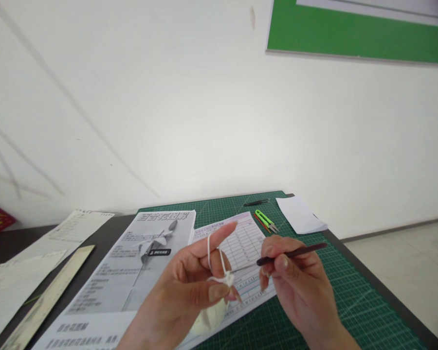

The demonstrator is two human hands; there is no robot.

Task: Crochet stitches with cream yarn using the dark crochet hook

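Note:
My left hand (190, 282) pinches a small piece of white crochet work (228, 278) between thumb and fingers. A strand of white yarn (209, 253) loops over its raised index finger. My right hand (295, 277) grips the dark handle of a crochet hook (302, 251) like a pen. The hook's thin metal shaft points left and its tip meets the crochet work; whether yarn lies on the tip is too small to tell. Beneath my left hand sits a pale ball of yarn (209, 318), partly hidden, on a printed form (241, 238).
A green cutting mat (357, 291) covers much of the dark table. Green thread snips (264, 218) and black tweezers (256, 202) lie toward the back, near a white paper (301, 214). At left are a printed flower sheet (131, 262), a ruler (51, 296) and handwritten pages (73, 233). A white wall (204, 97) stands behind.

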